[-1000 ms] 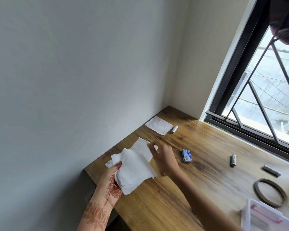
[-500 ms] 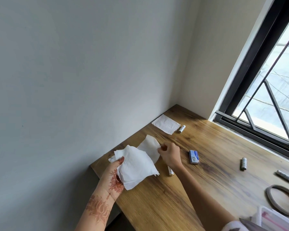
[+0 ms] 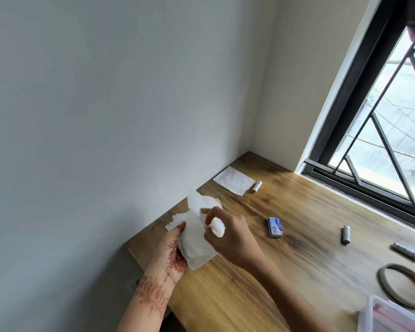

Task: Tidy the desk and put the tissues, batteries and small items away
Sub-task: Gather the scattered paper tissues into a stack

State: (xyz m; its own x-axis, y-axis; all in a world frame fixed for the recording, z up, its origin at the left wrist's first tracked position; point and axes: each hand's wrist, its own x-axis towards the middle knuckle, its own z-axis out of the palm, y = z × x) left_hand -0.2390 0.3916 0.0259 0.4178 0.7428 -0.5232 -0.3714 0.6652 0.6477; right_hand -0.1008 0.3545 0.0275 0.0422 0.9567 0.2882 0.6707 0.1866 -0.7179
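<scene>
In the head view, a bunch of soft, thin, white tissues [image 3: 194,238] is held up just over the near left corner of the wooden desk [image 3: 249,295]. The sheets are crinkled and their edges do not line up. They are gripped from below by the left hand [image 3: 171,255], which is painted with red-brown flower shapes; its thumb is pressed on the front of the sheets. The top of the bunch is pinched by the curled fingers of the right hand [image 3: 233,236]. A small round white bit is seen among those fingers (it is too blurred to tell what it is).

The desk is smooth, with brown wavy lines in the wood. One flat square tissue [image 3: 234,180] is laid in the far corner by the wall. A short round white battery [image 3: 256,187] is laid just beside it. A small blue box [image 3: 274,226] is set near the middle. Further right a second battery [image 3: 346,234] and a grey stick [image 3: 406,251] are laid apart. A flat brown ring [image 3: 404,285] is near a clear plastic tub [image 3: 393,317], and something pink is seen inside the tub. A dark-framed window [image 3: 345,104] with slanted bars is on the right.
</scene>
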